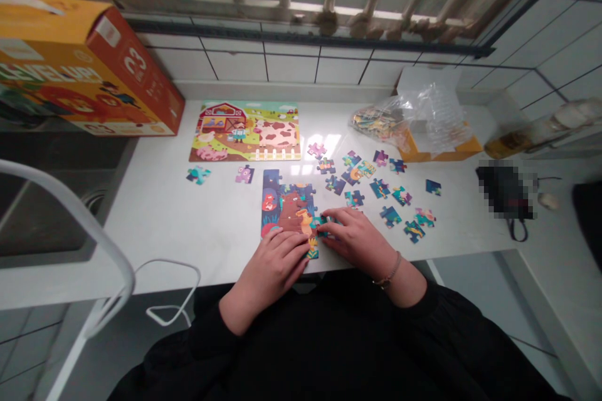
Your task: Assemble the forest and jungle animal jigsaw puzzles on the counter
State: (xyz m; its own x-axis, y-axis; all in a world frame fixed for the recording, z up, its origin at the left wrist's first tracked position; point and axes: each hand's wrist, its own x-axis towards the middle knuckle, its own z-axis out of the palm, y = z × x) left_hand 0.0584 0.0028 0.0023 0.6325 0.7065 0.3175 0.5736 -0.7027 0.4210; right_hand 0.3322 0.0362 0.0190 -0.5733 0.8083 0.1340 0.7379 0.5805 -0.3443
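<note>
A partly joined jigsaw puzzle with a brown bear and dark blue edges lies on the white counter in front of me. My left hand rests flat across its lower part, fingers stretched out, covering the bottom left area. At the puzzle's right edge, my right hand pinches a teal puzzle piece, which is mostly hidden by the fingers. Whether that piece is locked into its neighbour I cannot tell. Loose puzzle pieces are scattered to the right, and a purple piece lies to the upper left.
A farm picture puzzle lies behind, near the wall. An orange box stands at the left beside the sink. Bagged pieces and a yellow open box are at the back right. A white cable hangs at the front left.
</note>
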